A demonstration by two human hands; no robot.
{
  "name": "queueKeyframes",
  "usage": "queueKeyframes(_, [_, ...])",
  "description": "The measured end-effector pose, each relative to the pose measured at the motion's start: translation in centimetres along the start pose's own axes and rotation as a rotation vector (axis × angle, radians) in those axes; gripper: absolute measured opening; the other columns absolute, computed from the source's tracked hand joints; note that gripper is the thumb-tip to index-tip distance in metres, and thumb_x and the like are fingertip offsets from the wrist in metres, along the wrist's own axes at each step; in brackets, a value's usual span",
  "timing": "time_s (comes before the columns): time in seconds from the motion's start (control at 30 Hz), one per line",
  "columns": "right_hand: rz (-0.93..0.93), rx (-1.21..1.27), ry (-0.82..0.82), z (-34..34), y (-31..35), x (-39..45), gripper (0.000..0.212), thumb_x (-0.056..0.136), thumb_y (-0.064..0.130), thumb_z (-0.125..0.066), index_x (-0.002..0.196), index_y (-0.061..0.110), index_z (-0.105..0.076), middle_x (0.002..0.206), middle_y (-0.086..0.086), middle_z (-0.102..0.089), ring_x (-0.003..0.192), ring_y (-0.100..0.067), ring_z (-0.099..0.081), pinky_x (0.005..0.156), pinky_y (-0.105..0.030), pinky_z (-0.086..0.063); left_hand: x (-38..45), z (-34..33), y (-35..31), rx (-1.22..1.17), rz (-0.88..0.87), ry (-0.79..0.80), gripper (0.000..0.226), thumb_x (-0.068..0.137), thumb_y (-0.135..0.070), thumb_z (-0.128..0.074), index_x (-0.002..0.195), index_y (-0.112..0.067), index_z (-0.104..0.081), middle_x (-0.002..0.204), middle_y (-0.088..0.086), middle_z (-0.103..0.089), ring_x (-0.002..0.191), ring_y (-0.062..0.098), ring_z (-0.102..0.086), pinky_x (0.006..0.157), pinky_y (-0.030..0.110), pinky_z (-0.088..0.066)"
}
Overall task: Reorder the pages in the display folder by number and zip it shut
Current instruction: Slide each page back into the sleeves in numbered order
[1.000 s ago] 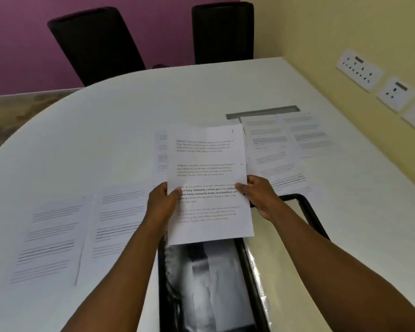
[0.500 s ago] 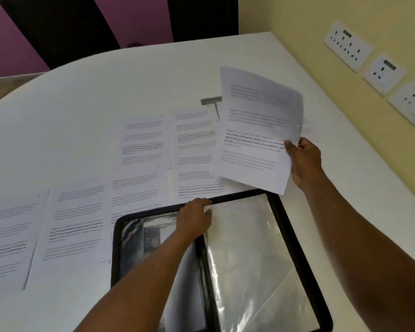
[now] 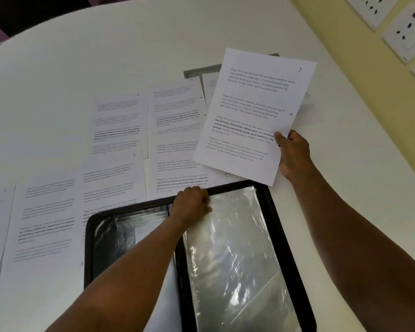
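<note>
A black zip display folder (image 3: 277, 226) lies open on the white table, its clear plastic sleeves (image 3: 235, 255) showing on the right half. My left hand (image 3: 192, 204) grips the top edge of a sleeve near the folder's spine. My right hand (image 3: 294, 154) pinches the lower right edge of a printed page (image 3: 252, 113), held tilted in the air above the table beyond the folder's top right corner. That page carries a handwritten number at its top right corner. Several other printed pages (image 3: 120, 123) lie spread flat on the table beyond and left of the folder.
The white table (image 3: 86, 58) curves away at the far left. A grey cable hatch (image 3: 201, 71) sits partly under the papers. A yellow wall with white sockets (image 3: 407, 29) runs along the right. More loose pages (image 3: 46, 219) reach the left edge of view.
Both hands held the page over the folder a second ago. My left hand has let go and taken the sleeve's top edge; my right hand carried the page up and right.
</note>
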State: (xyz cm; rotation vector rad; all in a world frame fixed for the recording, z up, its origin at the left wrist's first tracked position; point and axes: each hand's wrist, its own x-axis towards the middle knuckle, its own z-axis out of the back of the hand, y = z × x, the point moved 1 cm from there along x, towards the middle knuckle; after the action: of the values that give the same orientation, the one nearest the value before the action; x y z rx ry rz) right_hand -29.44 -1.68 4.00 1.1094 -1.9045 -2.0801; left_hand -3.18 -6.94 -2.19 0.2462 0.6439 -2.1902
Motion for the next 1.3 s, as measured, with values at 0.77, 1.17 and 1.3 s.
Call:
queueKeyframes(0.77, [-0.146, 0.271, 0.289, -5.7, -4.7, -0.1, 0.020, 0.092, -0.002, -0.057, 0.105, 0.013, -0.063, 0.111, -0.008, -0.068, 0.100, -0.022, -0.066, 0.078, -0.034, -0.056, -1.4, -0.5, 0.4, -0.115, -0.114, 0.010, 0.013, 0.086, -0.008, -0.058, 0.095, -0.014, -0.063, 0.094, 0.002, -0.064, 0.084, 0.020, -0.061, 0.074, 0.033, -0.049])
queueKeyframes(1.17, [-0.129, 0.242, 0.285, -5.8, -4.9, 0.4, 0.021, 0.092, -0.002, -0.058, 0.109, 0.010, -0.062, 0.119, -0.013, -0.066, 0.113, -0.030, -0.062, 0.094, -0.045, -0.052, -2.0, -1.0, 0.2, -0.113, -0.207, -0.117, 0.011, 0.089, -0.024, -0.065, 0.090, -0.018, -0.074, 0.083, -0.005, -0.065, 0.076, 0.014, -0.060, 0.062, 0.026, -0.042])
queueKeyframes(1.3, [-0.124, 0.264, 0.306, -5.8, -4.7, 0.2, 0.023, 0.092, -0.004, -0.057, 0.110, 0.009, -0.062, 0.125, -0.016, -0.063, 0.118, -0.032, -0.059, 0.099, -0.048, -0.049, -2.3, -1.8, 0.0, -0.055, -0.221, -0.086, 0.027, 0.090, -0.021, -0.055, 0.113, -0.030, -0.066, 0.095, -0.007, -0.071, 0.086, 0.016, -0.066, 0.067, 0.029, -0.051])
